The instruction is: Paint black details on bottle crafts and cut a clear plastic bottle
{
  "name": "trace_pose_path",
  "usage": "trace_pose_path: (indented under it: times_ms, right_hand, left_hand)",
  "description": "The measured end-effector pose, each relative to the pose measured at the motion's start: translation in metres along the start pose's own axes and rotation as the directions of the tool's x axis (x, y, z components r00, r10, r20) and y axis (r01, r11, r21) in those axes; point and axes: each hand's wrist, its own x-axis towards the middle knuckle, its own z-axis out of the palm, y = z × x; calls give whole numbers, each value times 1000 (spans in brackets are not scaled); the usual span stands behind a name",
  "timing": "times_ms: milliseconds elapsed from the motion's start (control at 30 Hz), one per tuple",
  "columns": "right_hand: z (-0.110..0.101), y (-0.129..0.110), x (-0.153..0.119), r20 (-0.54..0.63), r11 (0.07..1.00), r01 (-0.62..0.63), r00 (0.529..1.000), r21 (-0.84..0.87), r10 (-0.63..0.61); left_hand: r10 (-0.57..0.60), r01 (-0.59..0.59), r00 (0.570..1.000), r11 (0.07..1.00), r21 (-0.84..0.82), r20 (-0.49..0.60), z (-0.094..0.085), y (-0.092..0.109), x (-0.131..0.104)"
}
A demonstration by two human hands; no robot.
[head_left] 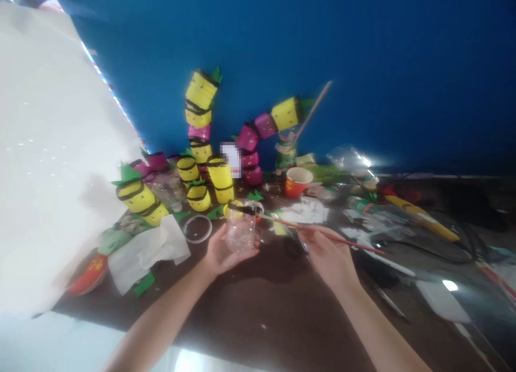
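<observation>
A clear plastic cup (241,235) with a black band round its rim stands upright in my left hand (223,254), whose fingers wrap round its lower part. My right hand (328,254) is closed on a thin red paintbrush (342,240). The brush's tip points left and meets the dark rim of the cup. Behind the cup are yellow cups with black bands (221,179), some piled in a curved stack. To their right, a leaning stack of magenta cups (248,138) is topped by a yellow one.
On the brown table (258,318) lie a clear ring (197,229), a white sheet (149,248) and a tipped red cup (89,275) at the left. A red paper cup (298,182) stands behind my right hand. A yellow tool (423,219) with black cable lies at the right, near plastic scraps.
</observation>
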Motion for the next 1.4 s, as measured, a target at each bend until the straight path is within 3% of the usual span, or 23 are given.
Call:
trace_pose_path:
  times_ms: [633, 833, 1400]
  right_hand:
    - [-3, 4, 4, -35, 1000, 5, 999, -12, -5]
    - [-6, 4, 9, -138, 995, -31, 989, 97, 44]
    - [12, 11, 1, -36, 962, -205, 976, 181, 215]
  left_hand:
    - [-46, 47, 999, 998, -35, 19, 1, 3, -1]
    - [-51, 53, 998, 995, -79, 22, 6, 6, -3]
    - [-116, 119, 992, 991, -66, 46, 2, 5, -1]
